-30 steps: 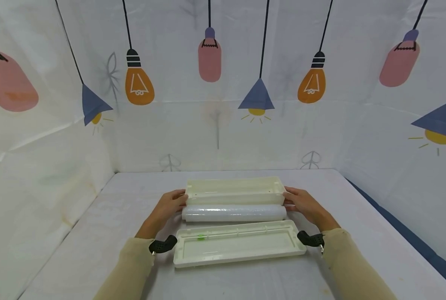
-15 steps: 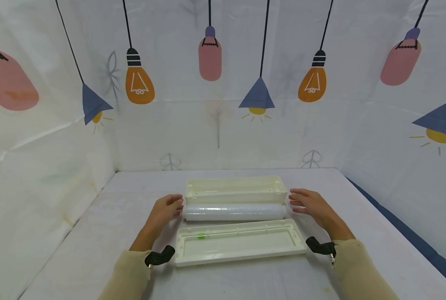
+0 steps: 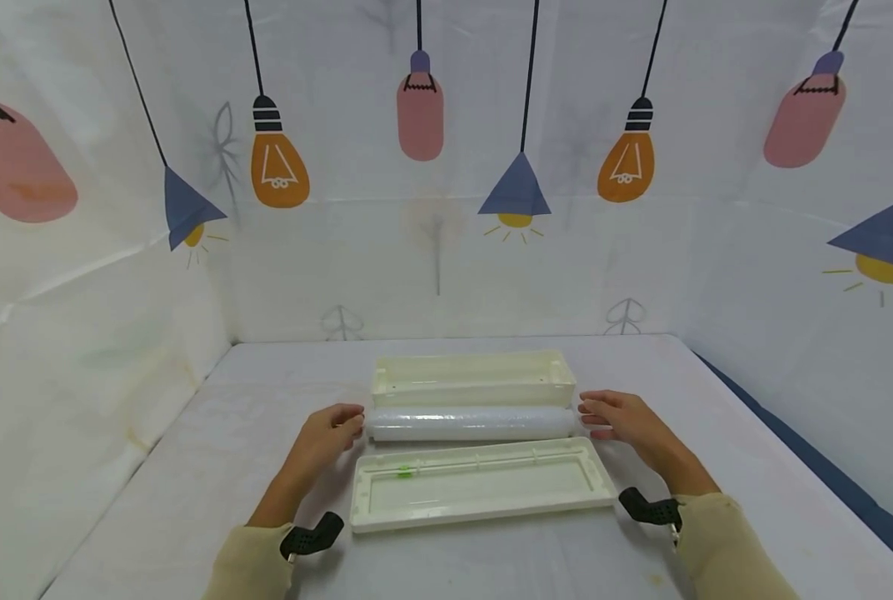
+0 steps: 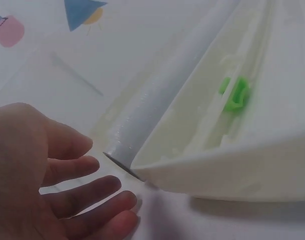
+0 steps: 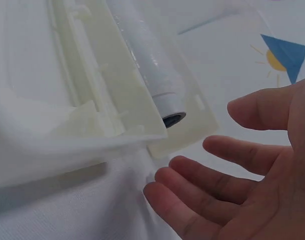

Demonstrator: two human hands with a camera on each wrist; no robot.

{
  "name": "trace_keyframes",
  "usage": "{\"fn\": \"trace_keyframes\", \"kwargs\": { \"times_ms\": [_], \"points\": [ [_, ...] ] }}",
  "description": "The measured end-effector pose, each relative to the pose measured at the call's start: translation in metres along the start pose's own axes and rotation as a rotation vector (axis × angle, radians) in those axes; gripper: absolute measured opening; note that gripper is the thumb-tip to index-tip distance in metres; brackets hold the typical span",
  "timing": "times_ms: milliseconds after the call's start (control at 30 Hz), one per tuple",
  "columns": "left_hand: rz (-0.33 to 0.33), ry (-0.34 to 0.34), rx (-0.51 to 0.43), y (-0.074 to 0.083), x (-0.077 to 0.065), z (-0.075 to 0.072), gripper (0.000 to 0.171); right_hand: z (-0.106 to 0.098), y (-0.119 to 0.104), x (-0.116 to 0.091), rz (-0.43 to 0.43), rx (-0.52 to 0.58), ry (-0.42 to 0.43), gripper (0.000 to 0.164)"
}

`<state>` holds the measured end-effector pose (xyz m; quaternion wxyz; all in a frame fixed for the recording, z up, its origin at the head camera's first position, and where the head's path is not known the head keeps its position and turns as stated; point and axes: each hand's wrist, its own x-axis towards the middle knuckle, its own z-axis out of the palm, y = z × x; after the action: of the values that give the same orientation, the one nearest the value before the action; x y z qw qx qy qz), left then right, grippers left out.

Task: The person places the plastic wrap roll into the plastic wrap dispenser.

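Both hands released, nothing held. L hand at centre-left of head view, fingers loosely bent, just beside L end of the white roll; R hand centre-right, fingertips near R end. Wrist views show gaps at both ends, so no contact AFAICT.

Roll loc: slightly below frame centre, lying crosswise btwn the long box (higher in frame) and shallow tray (lower centre, a bit skewed, R end higher), all on the counter. Roll touching box wall? Can't tell. Green clip sits at upper L of tray. Dark hollow core visible at R end, right wrist view.

Step in hand, my read: getting a hold on roll ends. Recs:
- Close in from both sides at same rate, else roll prob. slides to one side.
- Thumb on near side, fingers on far side, approx. mid-height; don't pinch wrap only, it looks slick.
- Box wall is tight behind roll, so slip fingertips in at the ends, don't shove box.
- Keep black wrist cams off tray corners.
- Equal light pressure, keep roll level.
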<state>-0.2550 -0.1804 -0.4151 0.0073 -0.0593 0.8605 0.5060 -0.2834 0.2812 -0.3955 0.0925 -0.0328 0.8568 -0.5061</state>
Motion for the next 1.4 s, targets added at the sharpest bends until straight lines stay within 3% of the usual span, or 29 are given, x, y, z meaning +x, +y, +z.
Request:
{"fn": "trace_keyframes", "kwargs": {
  "times_ms": [333, 567, 933, 1400],
  "points": [
    [0.032, -0.018, 0.048, -0.004, -0.003, 0.006, 0.039, 0.007, 0.004, -0.004, -0.029, 0.018, -0.005, 0.052],
    [0.054, -0.009, 0.05, -0.003, -0.004, 0.007, 0.04, 0.011, 0.005, -0.003, 0.003, -0.062, 0.018, 0.048],
    [0.052, 0.0, 0.054, -0.006, -0.005, 0.008, 0.038, 0.015, 0.005, -0.005, -0.047, -0.105, 0.016, 0.041],
    [0.024, 0.01, 0.054, -0.006, 0.0, 0.01, 0.033, 0.017, 0.004, -0.006, -0.045, -0.058, -0.001, 0.037]
  ]
}}
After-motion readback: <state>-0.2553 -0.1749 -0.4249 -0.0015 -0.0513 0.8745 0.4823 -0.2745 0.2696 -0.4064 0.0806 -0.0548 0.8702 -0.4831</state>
